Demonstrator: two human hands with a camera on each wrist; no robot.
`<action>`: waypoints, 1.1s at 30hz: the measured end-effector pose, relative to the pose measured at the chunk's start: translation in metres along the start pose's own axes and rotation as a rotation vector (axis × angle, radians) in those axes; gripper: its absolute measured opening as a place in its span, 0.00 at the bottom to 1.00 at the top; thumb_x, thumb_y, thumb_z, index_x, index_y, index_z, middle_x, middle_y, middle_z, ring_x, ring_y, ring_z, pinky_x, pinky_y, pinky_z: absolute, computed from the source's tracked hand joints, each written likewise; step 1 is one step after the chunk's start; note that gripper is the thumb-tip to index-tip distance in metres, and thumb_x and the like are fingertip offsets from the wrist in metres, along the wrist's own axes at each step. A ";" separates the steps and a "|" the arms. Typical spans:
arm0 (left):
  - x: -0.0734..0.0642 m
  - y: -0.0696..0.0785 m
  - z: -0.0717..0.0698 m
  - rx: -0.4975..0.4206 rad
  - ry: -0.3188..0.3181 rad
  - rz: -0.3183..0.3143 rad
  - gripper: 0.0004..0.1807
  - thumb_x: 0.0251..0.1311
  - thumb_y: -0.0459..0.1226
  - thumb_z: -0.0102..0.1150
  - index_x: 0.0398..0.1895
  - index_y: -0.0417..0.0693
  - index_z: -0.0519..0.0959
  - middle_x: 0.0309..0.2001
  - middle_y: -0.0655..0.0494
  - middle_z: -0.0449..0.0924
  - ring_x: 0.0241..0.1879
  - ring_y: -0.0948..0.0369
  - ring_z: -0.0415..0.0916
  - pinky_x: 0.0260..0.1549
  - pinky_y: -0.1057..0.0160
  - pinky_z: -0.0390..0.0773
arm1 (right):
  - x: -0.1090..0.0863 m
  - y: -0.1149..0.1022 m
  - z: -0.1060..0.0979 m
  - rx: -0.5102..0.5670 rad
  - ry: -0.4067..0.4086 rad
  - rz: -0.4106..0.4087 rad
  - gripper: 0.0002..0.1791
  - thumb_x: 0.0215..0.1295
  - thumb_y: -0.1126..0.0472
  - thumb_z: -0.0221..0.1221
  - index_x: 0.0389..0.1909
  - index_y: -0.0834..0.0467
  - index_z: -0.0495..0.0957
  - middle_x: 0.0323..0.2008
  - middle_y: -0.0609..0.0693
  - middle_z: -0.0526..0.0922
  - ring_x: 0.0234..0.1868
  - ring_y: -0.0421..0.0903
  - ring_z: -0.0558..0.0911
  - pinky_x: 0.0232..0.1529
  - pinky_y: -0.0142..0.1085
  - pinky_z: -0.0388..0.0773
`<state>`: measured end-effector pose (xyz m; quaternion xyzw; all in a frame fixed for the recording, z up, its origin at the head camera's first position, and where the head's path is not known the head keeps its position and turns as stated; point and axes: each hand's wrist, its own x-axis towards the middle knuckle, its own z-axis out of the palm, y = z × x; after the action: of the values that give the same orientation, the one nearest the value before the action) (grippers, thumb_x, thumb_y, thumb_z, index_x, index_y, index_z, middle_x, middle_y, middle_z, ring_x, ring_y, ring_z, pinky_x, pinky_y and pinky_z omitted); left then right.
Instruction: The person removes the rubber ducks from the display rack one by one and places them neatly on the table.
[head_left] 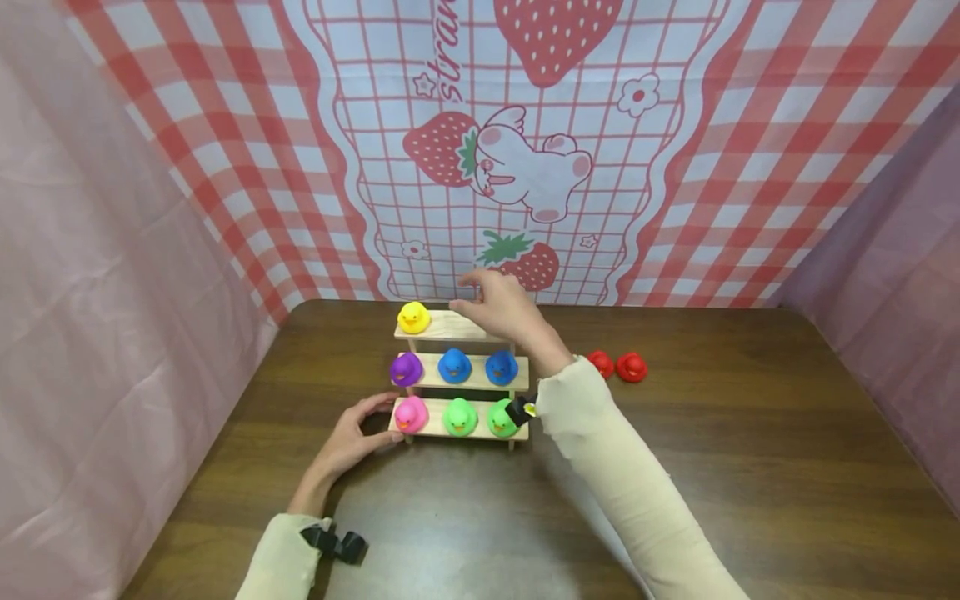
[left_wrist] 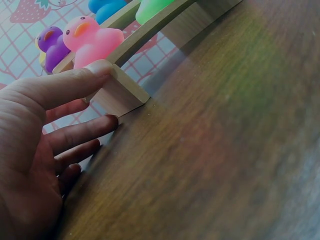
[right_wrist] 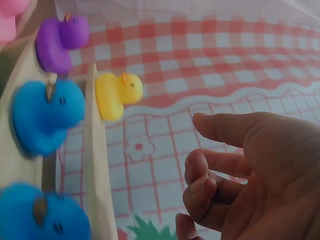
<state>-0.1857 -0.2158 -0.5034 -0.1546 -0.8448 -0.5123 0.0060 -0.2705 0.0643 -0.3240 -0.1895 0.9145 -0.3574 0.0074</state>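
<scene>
A three-step wooden display stand (head_left: 435, 383) holds several rubber ducks. On its top step sits a yellow duck (head_left: 413, 318); the middle step bears a purple duck (head_left: 406, 369) and two blue ducks (head_left: 454, 367). A pink duck (head_left: 410, 414) and two green ducks (head_left: 460, 417) occupy the bottom step. My left hand (head_left: 348, 439) grips the bottom step's left end, its thumb at the front corner in the left wrist view. Over the top step's right part hovers my right hand (head_left: 504, 310), fingers loosely bent, holding nothing in the right wrist view.
Two red ducks (head_left: 632, 367) rest on the brown wooden table (head_left: 750, 433) right of the stand, one partly behind the right forearm. A strawberry-print checked cloth (head_left: 660, 208) hangs behind the table. Pink curtains (head_left: 112, 292) flank both sides.
</scene>
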 end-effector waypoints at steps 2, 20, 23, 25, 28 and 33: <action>0.000 0.000 0.000 -0.003 0.002 0.001 0.32 0.52 0.33 0.73 0.63 0.39 0.76 0.53 0.42 0.84 0.56 0.55 0.77 0.65 0.52 0.65 | 0.004 -0.004 0.006 0.003 -0.021 0.010 0.28 0.69 0.50 0.61 0.66 0.57 0.73 0.32 0.53 0.84 0.25 0.43 0.78 0.26 0.33 0.74; -0.001 0.000 0.000 -0.022 -0.001 -0.010 0.32 0.53 0.33 0.72 0.64 0.40 0.75 0.52 0.42 0.85 0.57 0.54 0.77 0.66 0.57 0.64 | 0.024 -0.022 0.051 -0.067 -0.091 0.087 0.32 0.67 0.43 0.61 0.67 0.52 0.72 0.60 0.54 0.83 0.53 0.50 0.85 0.53 0.46 0.81; -0.001 0.000 -0.001 -0.020 0.006 0.003 0.32 0.52 0.33 0.72 0.64 0.39 0.75 0.52 0.42 0.85 0.56 0.56 0.77 0.65 0.60 0.64 | 0.027 -0.023 0.055 -0.074 -0.086 0.070 0.32 0.66 0.43 0.62 0.68 0.52 0.71 0.59 0.54 0.83 0.50 0.50 0.85 0.50 0.46 0.82; -0.001 0.000 -0.002 -0.022 0.009 0.015 0.32 0.52 0.32 0.72 0.63 0.39 0.75 0.52 0.42 0.85 0.56 0.59 0.77 0.64 0.63 0.64 | 0.028 -0.023 0.057 -0.081 -0.082 0.057 0.32 0.66 0.43 0.62 0.67 0.52 0.72 0.58 0.53 0.84 0.51 0.50 0.85 0.50 0.46 0.82; 0.000 -0.001 -0.001 -0.034 0.002 0.010 0.32 0.52 0.32 0.72 0.64 0.40 0.75 0.52 0.42 0.85 0.55 0.62 0.77 0.64 0.64 0.64 | 0.030 -0.023 0.060 -0.102 -0.086 0.051 0.31 0.65 0.43 0.63 0.66 0.51 0.73 0.58 0.53 0.84 0.53 0.51 0.84 0.50 0.46 0.81; 0.000 -0.001 0.000 -0.036 -0.004 -0.011 0.32 0.52 0.33 0.73 0.63 0.39 0.76 0.51 0.42 0.85 0.55 0.60 0.77 0.65 0.59 0.63 | 0.032 -0.023 0.064 -0.156 -0.091 0.056 0.31 0.65 0.42 0.62 0.65 0.51 0.73 0.60 0.53 0.82 0.57 0.53 0.82 0.54 0.47 0.81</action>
<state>-0.1862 -0.2161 -0.5045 -0.1509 -0.8362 -0.5273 -0.0013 -0.2830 -0.0040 -0.3526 -0.1799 0.9432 -0.2757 0.0442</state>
